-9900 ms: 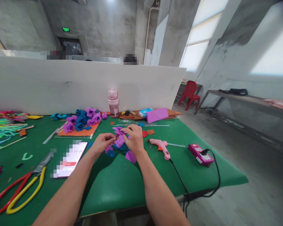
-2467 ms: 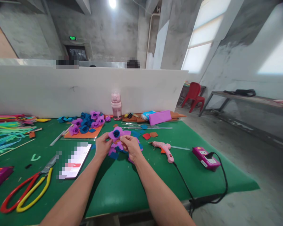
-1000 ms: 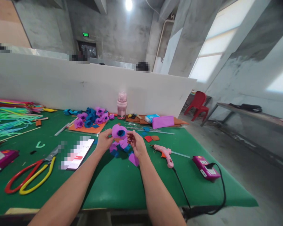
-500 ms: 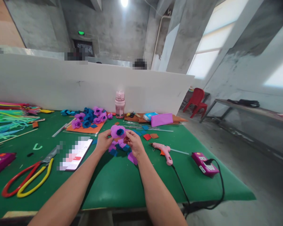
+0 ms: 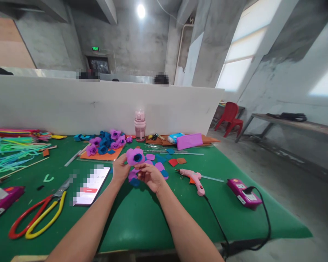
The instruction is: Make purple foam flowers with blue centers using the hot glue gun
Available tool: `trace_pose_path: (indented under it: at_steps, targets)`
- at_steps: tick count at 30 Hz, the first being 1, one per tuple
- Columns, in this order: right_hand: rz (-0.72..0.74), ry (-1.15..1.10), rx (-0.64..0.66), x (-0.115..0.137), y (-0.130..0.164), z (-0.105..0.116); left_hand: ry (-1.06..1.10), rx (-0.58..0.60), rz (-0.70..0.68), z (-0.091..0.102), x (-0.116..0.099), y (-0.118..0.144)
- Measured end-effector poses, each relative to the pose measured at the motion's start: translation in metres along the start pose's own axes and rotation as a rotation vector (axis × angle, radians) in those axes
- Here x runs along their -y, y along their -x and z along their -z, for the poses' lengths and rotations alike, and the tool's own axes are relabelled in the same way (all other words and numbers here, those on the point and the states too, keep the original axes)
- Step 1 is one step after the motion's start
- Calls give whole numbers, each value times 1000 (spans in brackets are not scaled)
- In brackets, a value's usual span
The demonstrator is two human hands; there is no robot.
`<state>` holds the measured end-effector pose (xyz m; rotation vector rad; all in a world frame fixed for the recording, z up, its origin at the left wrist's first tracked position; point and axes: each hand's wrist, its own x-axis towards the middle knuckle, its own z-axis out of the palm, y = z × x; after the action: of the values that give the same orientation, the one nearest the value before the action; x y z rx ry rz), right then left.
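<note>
While held above the green worktop (image 5: 142, 218), the purple flower (image 5: 136, 157) is pinched in the left hand (image 5: 119, 170); the right hand (image 5: 150, 176), at its five o'clock, is curled, its grip on loose petals uncertain.

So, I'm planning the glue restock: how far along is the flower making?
Done: a batch of purple and blue flowers lies on the orange sheet. In hand: the left hand holds a purple flower with a blue centre; the right hand works beneath it. Left: loose petals remain on the table.
</note>
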<state>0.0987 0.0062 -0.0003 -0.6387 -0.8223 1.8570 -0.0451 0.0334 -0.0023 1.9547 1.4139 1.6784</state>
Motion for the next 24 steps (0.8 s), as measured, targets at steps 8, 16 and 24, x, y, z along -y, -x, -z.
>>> trace_pose_path:
  at_steps: [8,16,24]
  targets:
    - [103,41,-35,9,2,4,-84,-31,12,1,1,-2]
    - [526,1015,-753,60,3,72,-122,-139,123,3,3,-10]
    - [308,1424,-441,68,27,83,-119,-138,125,2,5,-13]
